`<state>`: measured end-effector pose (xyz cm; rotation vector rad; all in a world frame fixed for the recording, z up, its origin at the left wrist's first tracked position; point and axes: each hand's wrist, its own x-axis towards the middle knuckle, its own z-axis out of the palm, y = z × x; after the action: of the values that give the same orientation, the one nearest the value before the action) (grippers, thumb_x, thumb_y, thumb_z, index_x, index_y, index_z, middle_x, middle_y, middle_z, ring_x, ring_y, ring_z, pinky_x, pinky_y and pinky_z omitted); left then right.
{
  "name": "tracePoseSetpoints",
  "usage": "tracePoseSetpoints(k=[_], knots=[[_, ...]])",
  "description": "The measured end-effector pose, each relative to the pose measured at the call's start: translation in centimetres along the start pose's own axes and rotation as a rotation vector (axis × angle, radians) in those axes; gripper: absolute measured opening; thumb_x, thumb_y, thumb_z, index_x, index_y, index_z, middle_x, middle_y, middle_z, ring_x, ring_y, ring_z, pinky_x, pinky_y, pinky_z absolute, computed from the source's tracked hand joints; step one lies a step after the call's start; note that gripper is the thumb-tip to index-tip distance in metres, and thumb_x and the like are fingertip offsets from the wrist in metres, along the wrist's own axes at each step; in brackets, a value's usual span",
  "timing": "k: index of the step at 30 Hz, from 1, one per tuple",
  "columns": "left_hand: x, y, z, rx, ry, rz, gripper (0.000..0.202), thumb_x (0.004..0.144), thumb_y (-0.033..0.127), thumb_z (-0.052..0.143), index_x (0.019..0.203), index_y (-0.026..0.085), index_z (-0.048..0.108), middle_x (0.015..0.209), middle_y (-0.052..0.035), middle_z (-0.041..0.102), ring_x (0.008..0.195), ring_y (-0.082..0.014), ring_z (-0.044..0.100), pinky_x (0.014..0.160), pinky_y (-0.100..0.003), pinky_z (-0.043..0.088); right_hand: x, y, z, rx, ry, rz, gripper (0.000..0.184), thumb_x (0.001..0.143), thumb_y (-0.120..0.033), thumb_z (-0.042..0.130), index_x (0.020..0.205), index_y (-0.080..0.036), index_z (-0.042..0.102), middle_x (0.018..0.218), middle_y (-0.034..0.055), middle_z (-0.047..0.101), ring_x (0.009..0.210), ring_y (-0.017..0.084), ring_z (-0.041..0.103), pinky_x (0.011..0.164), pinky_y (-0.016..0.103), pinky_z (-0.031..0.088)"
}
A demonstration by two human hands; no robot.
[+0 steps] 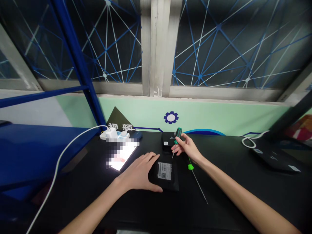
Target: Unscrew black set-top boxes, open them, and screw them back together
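A flat black box-shaped device with a white printed label lies on the black table. My left hand rests around its left side, thumb at the near edge and fingers at the far edge. Above the device's far right corner, my right hand grips a screwdriver with a dark green handle, its shaft pointing down. Whether the tip touches the device I cannot tell. A second long thin shaft with a bright green part lies on the table below my right wrist.
Behind the device stands another black box. A lit phone or tablet lies left, near a white power strip with a white cable. A black device sits at the right. Windows and a green wall close off the back.
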<state>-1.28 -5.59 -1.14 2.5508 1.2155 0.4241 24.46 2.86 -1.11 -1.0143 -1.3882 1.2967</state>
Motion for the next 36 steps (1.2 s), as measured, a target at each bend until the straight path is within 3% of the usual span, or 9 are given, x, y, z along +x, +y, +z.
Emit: tracePoseSetpoints(k=[10, 22, 32, 36], knots=[[0.4, -0.6, 0.3, 0.070, -0.025, 0.091, 0.114, 0.063, 0.082, 0.065, 0.153, 0.020, 0.032, 0.147, -0.0149, 0.044, 0.136, -0.0393, 0.039, 0.117, -0.053, 0.021, -0.5, 0.3, 0.6, -0.066, -0.064, -0.051, 0.051, 0.084, -0.053, 0.065, 0.116, -0.016, 0.051, 0.065, 0.0040, 0.073, 0.052, 0.018, 0.070, 0.047, 0.025, 0.055], [0.4, -0.5, 0.3, 0.011, 0.008, 0.108, 0.114, 0.058, 0.074, 0.075, 0.150, 0.019, 0.035, 0.144, -0.0139, 0.046, 0.130, -0.0378, 0.044, 0.115, -0.051, 0.027, -0.8, 0.3, 0.7, -0.028, -0.062, -0.048, 0.048, 0.086, -0.057, 0.062, 0.112, -0.020, 0.045, 0.064, 0.0016, 0.071, 0.049, 0.019, 0.069, 0.041, 0.024, 0.054], [0.5, -0.7, -0.5, 0.015, 0.078, 0.207, 0.115, 0.053, 0.066, 0.080, 0.148, 0.018, 0.036, 0.139, -0.0134, 0.048, 0.124, -0.0361, 0.047, 0.110, -0.045, 0.034, -1.3, -0.9, 0.9, 0.046, -0.053, 0.084, 0.034, 0.092, -0.046, 0.060, 0.107, -0.019, 0.048, 0.065, 0.0048, 0.072, 0.051, 0.019, 0.071, 0.043, 0.023, 0.057], [0.5, -1.0, -0.5, 0.027, 0.087, 0.214, 0.114, 0.054, 0.066, 0.081, 0.148, 0.019, 0.035, 0.138, -0.0132, 0.049, 0.124, -0.0360, 0.047, 0.109, -0.046, 0.035, -1.5, -0.9, 1.3, 0.038, -0.058, 0.068, 0.034, 0.092, -0.045, 0.060, 0.109, -0.017, 0.049, 0.063, 0.0045, 0.072, 0.050, 0.019, 0.071, 0.045, 0.024, 0.058]])
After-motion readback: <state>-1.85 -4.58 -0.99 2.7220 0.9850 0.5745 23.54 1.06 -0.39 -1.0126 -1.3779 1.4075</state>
